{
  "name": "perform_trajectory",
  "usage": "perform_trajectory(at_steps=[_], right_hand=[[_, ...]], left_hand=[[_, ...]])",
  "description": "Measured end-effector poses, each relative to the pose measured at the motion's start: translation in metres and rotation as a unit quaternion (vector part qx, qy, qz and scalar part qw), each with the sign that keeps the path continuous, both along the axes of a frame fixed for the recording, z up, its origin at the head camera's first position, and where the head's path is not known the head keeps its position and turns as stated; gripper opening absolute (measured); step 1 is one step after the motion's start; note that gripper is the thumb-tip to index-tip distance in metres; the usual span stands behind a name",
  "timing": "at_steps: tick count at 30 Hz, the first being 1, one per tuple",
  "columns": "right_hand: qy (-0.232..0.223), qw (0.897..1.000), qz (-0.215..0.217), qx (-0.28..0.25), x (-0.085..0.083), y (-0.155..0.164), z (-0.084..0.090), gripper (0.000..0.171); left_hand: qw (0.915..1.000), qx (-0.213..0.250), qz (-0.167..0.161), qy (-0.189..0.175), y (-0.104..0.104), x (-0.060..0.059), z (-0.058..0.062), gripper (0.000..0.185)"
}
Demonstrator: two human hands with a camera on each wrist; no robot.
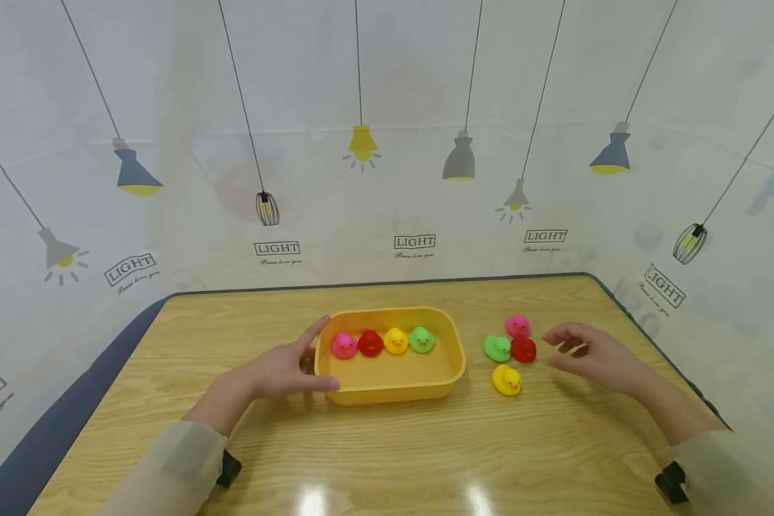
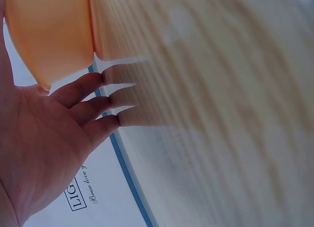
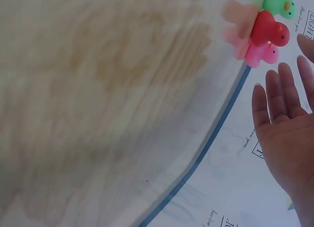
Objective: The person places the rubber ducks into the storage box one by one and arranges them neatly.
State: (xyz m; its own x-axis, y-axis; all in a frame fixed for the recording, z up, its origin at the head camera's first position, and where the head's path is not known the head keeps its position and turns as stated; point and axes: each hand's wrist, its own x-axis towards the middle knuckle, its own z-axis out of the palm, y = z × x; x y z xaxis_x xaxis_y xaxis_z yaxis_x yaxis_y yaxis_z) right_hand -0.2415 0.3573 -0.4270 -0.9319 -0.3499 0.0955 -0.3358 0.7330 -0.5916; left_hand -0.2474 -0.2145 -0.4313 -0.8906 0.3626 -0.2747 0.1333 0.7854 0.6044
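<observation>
Toy ducks [image 1: 506, 380], eight in all, sit in two groups between a person's hands. At far left, the left hand [image 1: 277, 369] meets the end of an orange tray [image 1: 393, 395]: thumb on the near rim, index finger at the far corner, remaining fingers spread beside the outer wall, pinching nothing. Rightward from those fingers, inside the tray, a row runs pink duck [image 1: 345, 345], red duck [image 1: 370, 343], yellow duck [image 1: 396, 341], green duck [image 1: 422, 340]. Past the tray, on the wooden table [image 1: 387, 459], four more cluster near the right hand [image 1: 600, 358]: loose green duck [image 1: 497, 348], loose yellow duck [image 1: 507, 380], loose pink duck [image 1: 518, 326], and loose red duck [image 1: 524, 350], closest to its fingertips. That hand hovers at far right, fingers gently bent, thumb apart, touching no duck. The ducks look light and probably hollow, a soft vinyl that gives when squeezed; their smooth surface may slip slightly, but breakage seems unlikely. The rounded sides of the body, below the head, look best for thumb and fingertips.
</observation>
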Motion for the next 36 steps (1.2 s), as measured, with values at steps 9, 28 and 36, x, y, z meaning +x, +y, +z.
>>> perform_trajectory(at_steps=[9,28,36], right_hand=[[-0.037,0.999,0.014,0.002,-0.019,-0.007,-0.007,0.04],[-0.072,0.997,0.01,-0.008,-0.033,-0.015,-0.017,0.031],[-0.048,0.999,-0.003,0.003,-0.026,-0.013,-0.011,0.031]], left_hand=[[1.0,-0.006,0.001,0.0,0.0,0.001,-0.001,0.122],[1.0,0.003,-0.005,0.001,0.0,0.001,0.002,0.123],[1.0,0.0,-0.004,0.001,-0.001,0.001,0.001,0.123]])
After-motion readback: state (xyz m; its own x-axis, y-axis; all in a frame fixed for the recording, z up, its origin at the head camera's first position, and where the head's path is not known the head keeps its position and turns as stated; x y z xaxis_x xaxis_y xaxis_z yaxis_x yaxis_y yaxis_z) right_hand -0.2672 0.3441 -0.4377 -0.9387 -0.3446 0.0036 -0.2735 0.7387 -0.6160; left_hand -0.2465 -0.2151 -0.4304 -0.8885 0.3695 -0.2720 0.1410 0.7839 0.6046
